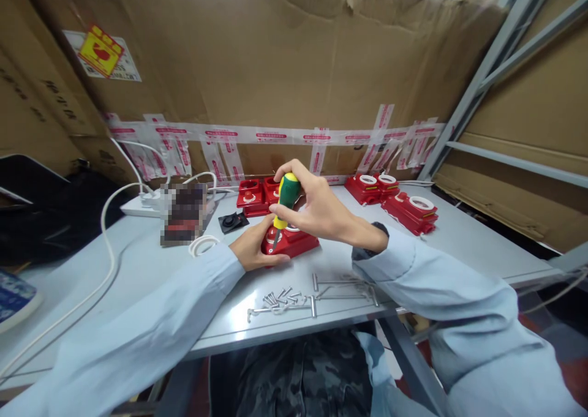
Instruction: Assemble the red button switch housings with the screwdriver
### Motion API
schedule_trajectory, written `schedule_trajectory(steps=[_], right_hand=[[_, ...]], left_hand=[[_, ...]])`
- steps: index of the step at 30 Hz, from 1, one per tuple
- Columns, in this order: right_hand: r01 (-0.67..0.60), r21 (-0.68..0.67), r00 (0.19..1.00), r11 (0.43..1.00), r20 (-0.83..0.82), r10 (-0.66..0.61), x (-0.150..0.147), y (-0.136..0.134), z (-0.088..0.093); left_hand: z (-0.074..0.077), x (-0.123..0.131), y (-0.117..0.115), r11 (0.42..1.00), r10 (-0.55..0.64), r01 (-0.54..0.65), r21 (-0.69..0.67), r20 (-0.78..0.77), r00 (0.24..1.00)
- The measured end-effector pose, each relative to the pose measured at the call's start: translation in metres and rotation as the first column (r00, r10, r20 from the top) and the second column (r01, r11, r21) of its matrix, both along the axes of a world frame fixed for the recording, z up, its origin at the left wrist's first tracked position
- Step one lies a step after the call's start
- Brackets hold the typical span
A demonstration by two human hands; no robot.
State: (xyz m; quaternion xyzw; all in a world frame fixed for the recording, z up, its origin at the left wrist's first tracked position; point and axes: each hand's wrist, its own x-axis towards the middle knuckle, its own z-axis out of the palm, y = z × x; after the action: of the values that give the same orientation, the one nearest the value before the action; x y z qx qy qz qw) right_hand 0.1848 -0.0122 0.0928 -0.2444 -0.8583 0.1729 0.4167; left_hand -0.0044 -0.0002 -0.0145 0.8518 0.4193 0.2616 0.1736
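My right hand (316, 202) is closed around the green and yellow handle of a screwdriver (288, 194). Its shaft points down at the near left corner of a red housing (301, 243), where a small round screw spot shows. Fingers of my left hand (255, 245) wrap the left end of that housing and press it against the table. Loose screws (280, 297) lie in a small pile in front of it. Beside them are several metal rods with crosspieces (344, 282). Behind my hands stand more red housings (252, 198), partly hidden by my right hand.
More red housings with white rings (411, 212) stand at the back right. A black square part (233, 222) lies left of the work, near a coiled white cable (202, 245). A power strip (142, 206) sits at the left back. Cardboard (285, 68) walls the rear edge.
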Motion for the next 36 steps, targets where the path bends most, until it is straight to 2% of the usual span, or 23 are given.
schedule_trajectory(steps=[4,16,23,26,29,31,33,36], right_hand=[[0.0,-0.018,1.0,1.0,0.023,0.0,-0.002,0.002,-0.005],[0.018,-0.033,1.0,0.999,0.02,-0.018,-0.001,-0.001,-0.003],[0.09,0.02,0.988,0.996,0.121,-0.091,-0.002,-0.006,0.001],[0.179,0.143,0.935,0.973,0.283,-0.214,-0.008,-0.01,0.007],[0.327,0.312,0.798,0.892,0.414,-0.438,-0.018,-0.016,0.015],[0.392,0.368,0.723,0.843,0.443,-0.53,-0.025,-0.019,0.02],[0.376,0.369,0.706,0.85,0.479,-0.521,-0.03,-0.02,0.026],[0.227,0.348,0.736,0.91,0.55,-0.394,-0.03,-0.019,0.034]], left_hand=[[0.001,0.004,-0.002,1.0,-0.018,0.018,-0.001,0.025,1.0],[0.002,0.007,-0.002,0.997,-0.068,0.067,0.038,0.025,0.997],[0.0,0.01,-0.003,0.995,-0.083,0.081,0.064,0.023,0.996],[-0.002,0.012,-0.004,0.995,-0.082,0.08,0.058,0.027,0.996],[-0.002,0.014,-0.005,0.996,-0.069,0.069,0.049,0.014,0.997],[-0.002,0.014,-0.005,0.997,-0.064,0.064,0.052,0.003,0.998],[-0.003,0.013,-0.005,0.996,-0.06,0.061,0.064,-0.007,0.998],[-0.004,0.012,-0.004,0.995,-0.054,0.054,0.087,-0.003,0.999]])
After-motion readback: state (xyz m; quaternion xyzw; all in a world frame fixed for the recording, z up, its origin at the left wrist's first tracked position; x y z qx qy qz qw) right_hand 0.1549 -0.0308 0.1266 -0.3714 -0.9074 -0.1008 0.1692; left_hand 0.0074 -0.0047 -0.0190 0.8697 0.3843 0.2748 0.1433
